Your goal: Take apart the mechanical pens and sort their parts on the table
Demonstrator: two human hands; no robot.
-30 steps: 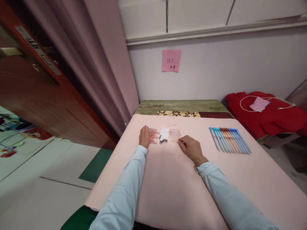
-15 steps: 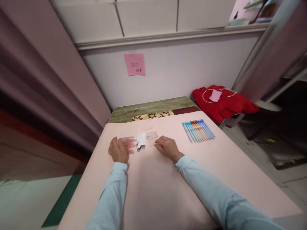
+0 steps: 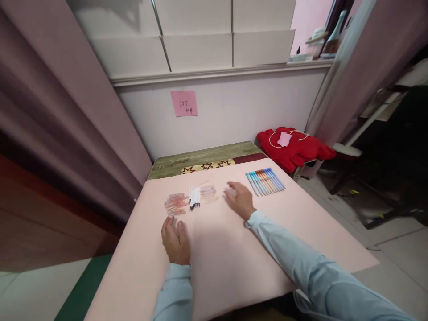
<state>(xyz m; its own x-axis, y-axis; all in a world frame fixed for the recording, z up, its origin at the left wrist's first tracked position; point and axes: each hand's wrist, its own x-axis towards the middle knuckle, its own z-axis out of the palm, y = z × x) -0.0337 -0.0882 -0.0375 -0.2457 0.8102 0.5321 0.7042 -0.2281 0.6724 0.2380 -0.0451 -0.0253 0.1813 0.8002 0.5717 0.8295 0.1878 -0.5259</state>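
My left hand is over the near left part of the pink cloth, fingers spread and nothing in it. Just beyond it lies a pile of reddish-brown, see-through pen barrels. Beside that pile, a bundle of white pen refills lies with dark tips toward me. Pale see-through pen parts sit to the right of the refills; their exact kind is too small to tell. My right hand hovers between these and a neat row of pens in light blue, brown and violet-blue. Its fingers are apart and hold nothing visible.
The pink cloth covers most of the table, whose green wood-patterned end shows at the back. A red cloth with a white cord lies beyond the right corner. A pink note is on the wall; a curtain hangs left.
My left hand has come away from the reddish-brown barrels, back toward me, and opened. My right hand has moved right from the pale parts, its fingers parting. The camera view has shifted.
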